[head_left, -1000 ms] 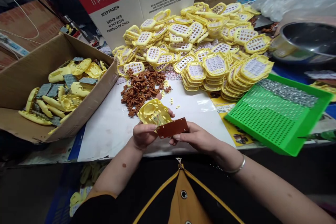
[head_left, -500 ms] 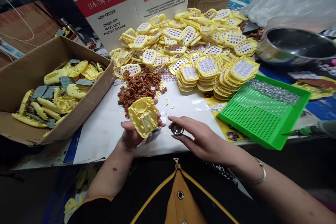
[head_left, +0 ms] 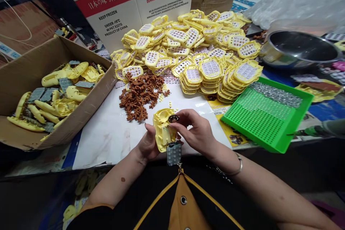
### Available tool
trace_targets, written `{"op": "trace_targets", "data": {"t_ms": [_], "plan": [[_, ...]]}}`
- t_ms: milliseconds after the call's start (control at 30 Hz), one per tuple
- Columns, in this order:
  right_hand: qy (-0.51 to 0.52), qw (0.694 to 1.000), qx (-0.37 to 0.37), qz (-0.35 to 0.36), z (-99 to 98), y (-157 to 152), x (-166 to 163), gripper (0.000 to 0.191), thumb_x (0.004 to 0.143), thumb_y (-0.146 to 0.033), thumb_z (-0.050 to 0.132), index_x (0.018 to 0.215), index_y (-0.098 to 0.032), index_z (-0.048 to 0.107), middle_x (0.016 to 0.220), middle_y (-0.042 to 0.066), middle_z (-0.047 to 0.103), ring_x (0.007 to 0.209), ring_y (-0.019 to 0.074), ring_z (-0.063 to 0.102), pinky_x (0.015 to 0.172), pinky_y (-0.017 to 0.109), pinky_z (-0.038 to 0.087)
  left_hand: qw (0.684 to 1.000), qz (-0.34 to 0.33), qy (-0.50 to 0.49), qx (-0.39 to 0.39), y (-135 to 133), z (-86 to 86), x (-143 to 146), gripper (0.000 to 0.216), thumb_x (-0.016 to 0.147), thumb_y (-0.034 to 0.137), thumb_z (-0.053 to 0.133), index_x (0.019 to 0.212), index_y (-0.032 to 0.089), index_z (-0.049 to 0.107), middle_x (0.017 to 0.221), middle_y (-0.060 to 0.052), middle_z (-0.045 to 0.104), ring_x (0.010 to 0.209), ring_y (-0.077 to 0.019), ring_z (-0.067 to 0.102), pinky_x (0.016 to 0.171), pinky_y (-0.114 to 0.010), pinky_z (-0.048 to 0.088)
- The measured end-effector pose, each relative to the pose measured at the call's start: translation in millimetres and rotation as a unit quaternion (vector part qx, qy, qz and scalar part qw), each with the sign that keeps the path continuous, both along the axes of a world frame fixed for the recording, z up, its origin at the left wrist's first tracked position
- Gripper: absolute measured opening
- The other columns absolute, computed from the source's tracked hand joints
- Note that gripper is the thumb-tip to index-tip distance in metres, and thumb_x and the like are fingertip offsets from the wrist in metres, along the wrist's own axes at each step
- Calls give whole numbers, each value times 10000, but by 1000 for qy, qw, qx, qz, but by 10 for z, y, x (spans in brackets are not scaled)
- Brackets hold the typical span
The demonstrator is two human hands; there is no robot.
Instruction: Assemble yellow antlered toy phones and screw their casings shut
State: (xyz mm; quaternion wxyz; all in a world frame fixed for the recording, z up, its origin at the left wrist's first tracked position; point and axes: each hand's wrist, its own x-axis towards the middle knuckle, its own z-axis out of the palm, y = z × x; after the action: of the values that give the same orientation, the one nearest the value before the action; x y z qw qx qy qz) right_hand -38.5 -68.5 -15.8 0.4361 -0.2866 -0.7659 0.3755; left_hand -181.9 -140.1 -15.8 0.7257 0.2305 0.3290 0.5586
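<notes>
My left hand grips a yellow plastic shell, its hollow inside turned up toward me. Between the thumb and fingers of my right hand is a small round black-rimmed speaker, held at the shell's upper right edge. A grey-green circuit board hangs below the shell, near the zipper of my clothing. Thin wires show between the board and the shell, partly covered by my right fingers. Just beyond the shell lies a heap of brown plastic pieces.
A cardboard box with yellow shells and boards stands left. Yellow perforated covers are piled at the back, some stacked. A green tray with small metal parts sits right, beside a steel bowl and an electric screwdriver.
My right hand has brought the speaker up and left to the shell. The shell has tilted and come slightly right and nearer, and the circuit board now hangs in view below it.
</notes>
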Motion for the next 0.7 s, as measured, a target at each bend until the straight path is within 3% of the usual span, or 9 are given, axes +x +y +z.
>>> {"op": "trace_targets", "data": {"t_ms": [67, 133, 233, 300, 567, 700], "plan": [[-5, 997, 72, -3, -18, 26, 23, 138, 896, -284, 570, 1009, -206, 565, 806, 29, 666, 646, 120, 610, 597, 239, 511, 1000, 4, -19, -21, -1, 3, -19, 811, 483, 788, 657, 996, 164, 720, 871, -99, 722, 803, -277, 675, 863, -472, 521], [-30, 988, 153, -6, -41, 52, 50, 217, 912, -199, 523, 1126, -205, 563, 861, 50, 684, 709, 131, 641, 633, 239, 528, 999, 7, -31, -34, 5, 14, -29, 825, 471, 779, 673, 1013, 158, 710, 922, -102, 714, 791, -264, 668, 870, -481, 512], [-81, 954, 289, -25, -73, 84, 79, 345, 902, -110, 478, 1224, -207, 553, 831, 51, 681, 705, 137, 650, 613, 232, 530, 999, 12, -28, -39, 19, 26, -28, 860, 482, 766, 684, 1096, 165, 676, 995, -108, 699, 845, -272, 661, 894, -488, 494], [-100, 934, 341, -43, -75, 100, 91, 349, 885, -93, 494, 1210, -191, 574, 858, 65, 684, 691, 137, 644, 587, 230, 525, 999, 16, -14, -36, 25, 25, -22, 875, 477, 758, 694, 1119, 164, 666, 1012, -111, 694, 864, -276, 656, 893, -483, 493], [-59, 902, 425, -53, -60, 183, 164, 360, 854, -96, 573, 1194, -211, 601, 964, 91, 715, 821, 187, 669, 639, 290, 524, 999, 12, -23, -20, -10, 55, 50, 875, 428, 791, 678, 1040, 166, 692, 917, -81, 690, 777, -227, 637, 853, -459, 508], [23, 940, 337, -45, -44, 161, 178, 420, 827, -81, 613, 1210, -253, 594, 971, 78, 675, 847, 183, 652, 691, 310, 550, 997, 57, 44, 7, 32, 61, 72, 885, 448, 794, 660, 1065, 160, 674, 930, -88, 675, 783, -219, 629, 840, -415, 505]]}}
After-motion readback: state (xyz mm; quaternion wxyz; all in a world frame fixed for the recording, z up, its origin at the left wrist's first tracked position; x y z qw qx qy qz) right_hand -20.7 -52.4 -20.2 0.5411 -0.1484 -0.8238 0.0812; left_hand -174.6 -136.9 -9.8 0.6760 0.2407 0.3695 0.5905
